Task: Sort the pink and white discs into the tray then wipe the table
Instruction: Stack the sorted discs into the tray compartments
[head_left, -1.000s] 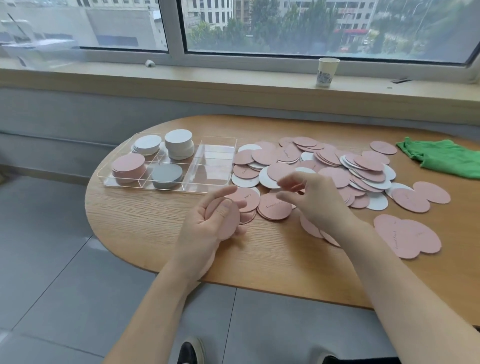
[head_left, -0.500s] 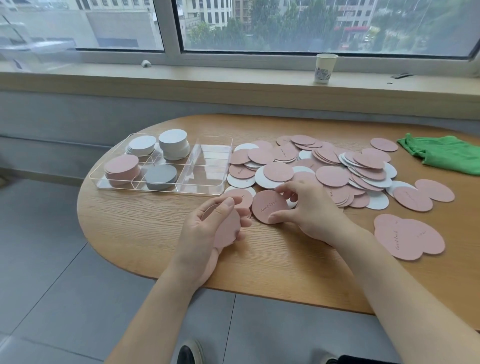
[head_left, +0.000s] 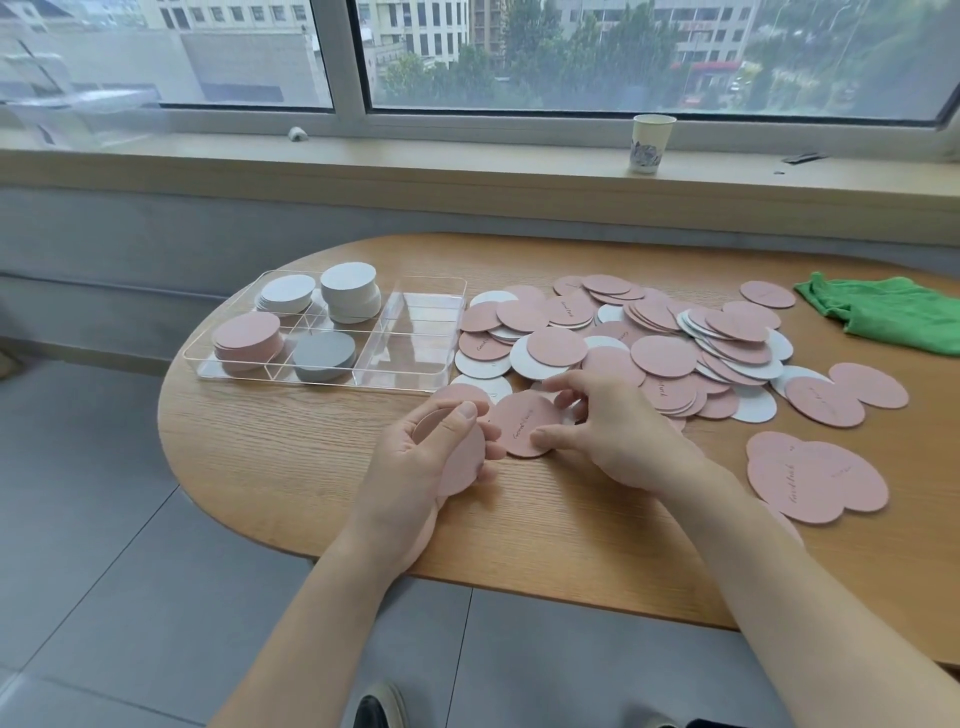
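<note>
The right hand had dropped from the pile and pinched a pink disc just in front of the tray. The left hand still gripped its gathered pink stack, so collecting continued.

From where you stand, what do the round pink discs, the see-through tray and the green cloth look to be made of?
Round pink discs: thin matte card or paper, probably; they lie flat, overlap and carry printed script.
See-through tray: clear hard plastic, perhaps acrylic; glossy walls and dividers show the table through them.
Green cloth: soft fabric, possibly microfibre; it lies crumpled in folds.
</note>
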